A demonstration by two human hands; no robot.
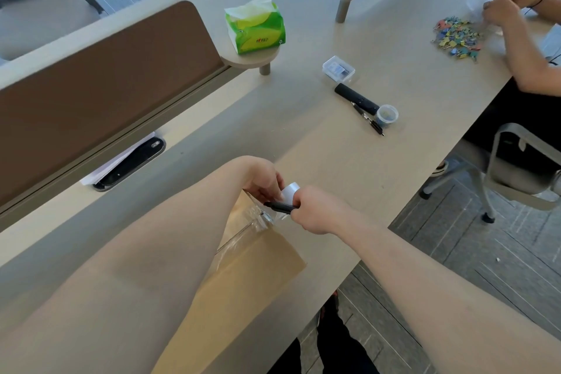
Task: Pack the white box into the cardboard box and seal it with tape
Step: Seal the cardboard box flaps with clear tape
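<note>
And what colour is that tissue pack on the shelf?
The tissue pack is green and white, seen in the head view.

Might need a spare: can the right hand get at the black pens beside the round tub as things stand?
Probably not yet. Bare table leaves the way to the pens free, but the right hand grips a black marker by the tape roll and would have to let go first.

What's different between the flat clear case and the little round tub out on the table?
The clear case is rectangular and flat; the round tub is cylindrical and taller. The clear case sits by itself; the round tub sits right at the end of the black bar. Both are small see-through plastic containers on the table with something inside.
</note>
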